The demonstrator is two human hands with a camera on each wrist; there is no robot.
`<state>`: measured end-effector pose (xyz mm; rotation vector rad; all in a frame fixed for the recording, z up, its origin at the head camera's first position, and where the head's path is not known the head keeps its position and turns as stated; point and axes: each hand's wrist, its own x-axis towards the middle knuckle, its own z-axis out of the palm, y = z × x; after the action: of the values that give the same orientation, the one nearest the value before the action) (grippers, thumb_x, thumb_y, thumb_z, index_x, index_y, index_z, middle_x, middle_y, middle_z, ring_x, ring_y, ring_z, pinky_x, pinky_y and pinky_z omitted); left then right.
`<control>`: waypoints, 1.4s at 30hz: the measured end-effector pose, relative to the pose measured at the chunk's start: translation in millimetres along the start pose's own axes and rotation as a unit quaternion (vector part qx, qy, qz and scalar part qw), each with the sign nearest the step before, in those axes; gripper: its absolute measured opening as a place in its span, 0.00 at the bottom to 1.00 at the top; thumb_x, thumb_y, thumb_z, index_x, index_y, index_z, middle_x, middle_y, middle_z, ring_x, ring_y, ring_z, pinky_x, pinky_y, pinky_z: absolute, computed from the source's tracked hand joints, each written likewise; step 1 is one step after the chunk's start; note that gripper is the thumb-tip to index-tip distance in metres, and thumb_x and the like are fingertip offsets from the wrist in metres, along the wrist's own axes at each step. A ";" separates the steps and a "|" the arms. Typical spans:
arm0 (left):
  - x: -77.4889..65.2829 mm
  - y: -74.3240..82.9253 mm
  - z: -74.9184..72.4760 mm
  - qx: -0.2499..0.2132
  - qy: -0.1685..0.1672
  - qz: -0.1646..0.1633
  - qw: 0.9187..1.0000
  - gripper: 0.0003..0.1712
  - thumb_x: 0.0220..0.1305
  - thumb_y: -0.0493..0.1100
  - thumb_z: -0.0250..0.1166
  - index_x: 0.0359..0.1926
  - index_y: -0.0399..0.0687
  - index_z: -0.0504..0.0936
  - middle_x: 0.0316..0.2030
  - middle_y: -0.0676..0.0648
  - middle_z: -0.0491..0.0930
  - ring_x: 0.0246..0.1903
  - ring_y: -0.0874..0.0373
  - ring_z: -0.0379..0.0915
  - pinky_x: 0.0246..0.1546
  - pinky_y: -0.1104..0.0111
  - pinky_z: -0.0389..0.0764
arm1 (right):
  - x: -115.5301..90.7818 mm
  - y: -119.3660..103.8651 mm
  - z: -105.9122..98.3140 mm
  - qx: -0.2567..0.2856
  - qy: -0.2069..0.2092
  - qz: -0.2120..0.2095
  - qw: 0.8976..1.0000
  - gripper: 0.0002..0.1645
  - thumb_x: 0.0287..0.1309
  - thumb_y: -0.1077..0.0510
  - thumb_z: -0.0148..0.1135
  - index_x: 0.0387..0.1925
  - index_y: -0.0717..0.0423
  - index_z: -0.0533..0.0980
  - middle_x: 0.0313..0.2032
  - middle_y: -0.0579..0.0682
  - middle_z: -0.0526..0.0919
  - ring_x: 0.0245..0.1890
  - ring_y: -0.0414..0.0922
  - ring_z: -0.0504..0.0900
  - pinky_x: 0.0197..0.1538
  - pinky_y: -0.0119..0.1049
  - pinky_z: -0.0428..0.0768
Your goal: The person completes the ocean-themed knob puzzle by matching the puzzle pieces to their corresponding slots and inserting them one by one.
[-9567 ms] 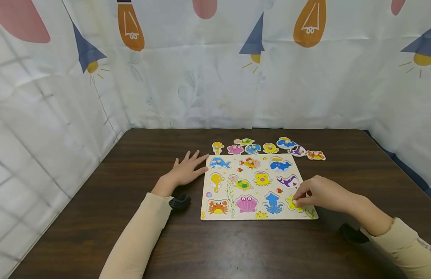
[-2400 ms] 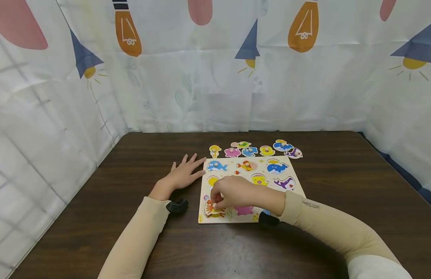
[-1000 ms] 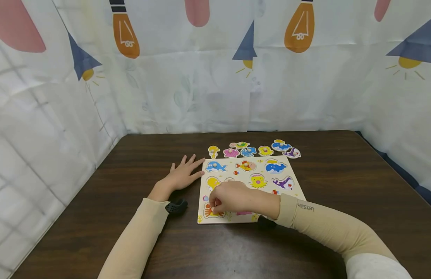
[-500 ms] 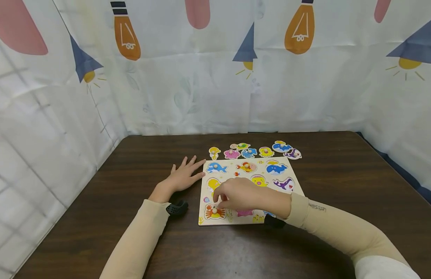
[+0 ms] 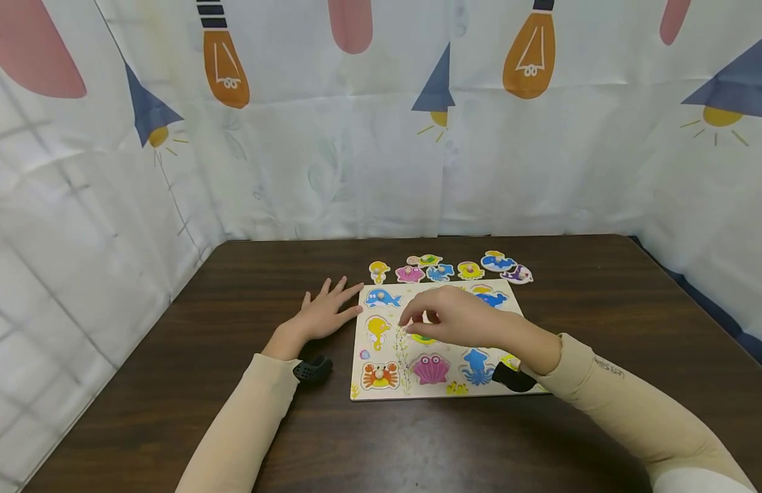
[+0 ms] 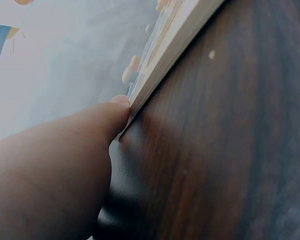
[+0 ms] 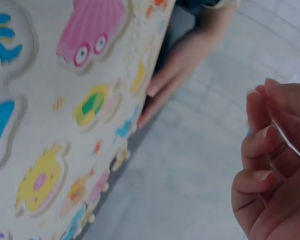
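Note:
A wooden peg puzzle board with sea animal pictures lies on the dark table. My left hand rests flat with spread fingers, its fingertips at the board's left edge. In the left wrist view the thumb touches that edge. My right hand is over the upper middle of the board, fingers loosely curled and holding nothing; it hides several pictures. The orange crab piece sits in the lower left slot, its knob showing. A blue dolphin piece fills the upper left slot. Part of the yellow starfish shows beside the right wrist.
Behind the board lie loose pieces: seahorse, pink shell, turtle, blue squid, octopus, blue whale and purple whale. A patterned curtain hangs behind the table.
Earlier my right hand placed the starfish, then brought the crab from behind the board and pressed it into its slot. It has released the crab and moved up and right. The left hand stays put.

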<state>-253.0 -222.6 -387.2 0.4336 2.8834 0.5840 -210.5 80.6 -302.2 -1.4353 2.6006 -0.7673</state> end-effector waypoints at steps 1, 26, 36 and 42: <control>-0.2 0.2 -0.1 -0.001 0.000 0.001 1.000 0.38 0.79 0.62 0.51 0.82 0.58 0.54 0.81 0.38 0.42 0.78 0.33 0.28 0.68 0.28 0.31 | -2.8 1.5 -3.8 0.008 0.009 0.001 1.000 0.08 0.65 0.60 0.70 0.44 0.52 0.87 0.34 0.38 0.84 0.25 0.37 0.72 0.29 0.31 0.75; 1.6 -4.9 1.0 0.003 -0.001 0.001 1.000 0.39 0.78 0.65 0.50 0.82 0.60 0.53 0.81 0.38 0.41 0.78 0.33 0.27 0.67 0.28 0.31 | -55.6 107.3 -60.2 0.015 0.185 0.178 0.966 0.14 0.72 0.60 0.63 0.55 0.59 0.82 0.41 0.54 0.83 0.35 0.50 0.74 0.34 0.34 0.74; 2.5 -4.1 1.9 0.005 0.001 0.001 1.000 0.39 0.78 0.64 0.50 0.82 0.60 0.53 0.81 0.38 0.41 0.78 0.33 0.28 0.67 0.28 0.31 | -69.5 156.1 -58.1 0.008 0.151 0.241 0.959 0.17 0.72 0.60 0.62 0.57 0.65 0.79 0.42 0.57 0.81 0.38 0.52 0.74 0.38 0.39 0.76; 2.8 -3.9 1.9 0.004 0.000 0.001 1.000 0.39 0.78 0.64 0.50 0.82 0.60 0.53 0.81 0.38 0.41 0.78 0.33 0.28 0.67 0.28 0.31 | -76.6 176.9 -54.7 0.004 0.132 0.263 0.956 0.17 0.73 0.61 0.61 0.57 0.68 0.79 0.42 0.59 0.81 0.40 0.53 0.76 0.42 0.44 0.78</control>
<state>-256.1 -224.5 -390.9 0.4379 2.8868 0.5724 -320.7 241.4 -348.6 -0.6014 2.9594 -0.9306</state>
